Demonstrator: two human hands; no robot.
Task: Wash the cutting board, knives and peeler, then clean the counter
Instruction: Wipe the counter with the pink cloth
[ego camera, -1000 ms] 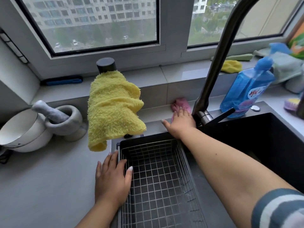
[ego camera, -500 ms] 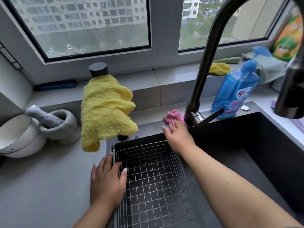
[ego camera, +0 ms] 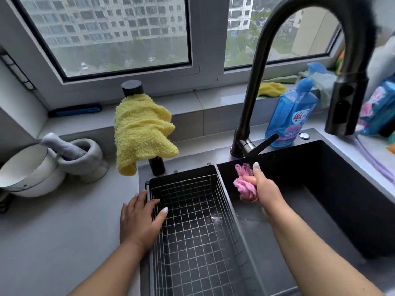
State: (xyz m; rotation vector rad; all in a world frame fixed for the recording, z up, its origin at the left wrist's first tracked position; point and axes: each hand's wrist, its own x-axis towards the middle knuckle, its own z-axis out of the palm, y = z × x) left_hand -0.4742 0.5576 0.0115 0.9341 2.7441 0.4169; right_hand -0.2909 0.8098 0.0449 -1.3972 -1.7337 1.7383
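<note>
My right hand (ego camera: 264, 186) grips a bunched pink cloth (ego camera: 243, 184) over the black sink (ego camera: 333, 189), just below the base of the tall black faucet (ego camera: 252, 99). Flat on the left rim of the wire drain basket (ego camera: 192, 221) rests my left hand (ego camera: 140, 218), fingers straight, at the edge of the grey counter (ego camera: 53, 242). No cutting board, knife or peeler is in view.
A yellow towel (ego camera: 141, 131) hangs over a black post behind the basket. A stone mortar with pestle (ego camera: 81, 154) and a white bowl (ego camera: 27, 171) stand at left. Blue dish soap (ego camera: 290, 116) and cloths sit at right by the windowsill.
My right hand has picked the pink cloth up from the ledge behind the faucet and brought it down over the sink. The left hand has stayed on the basket rim.
</note>
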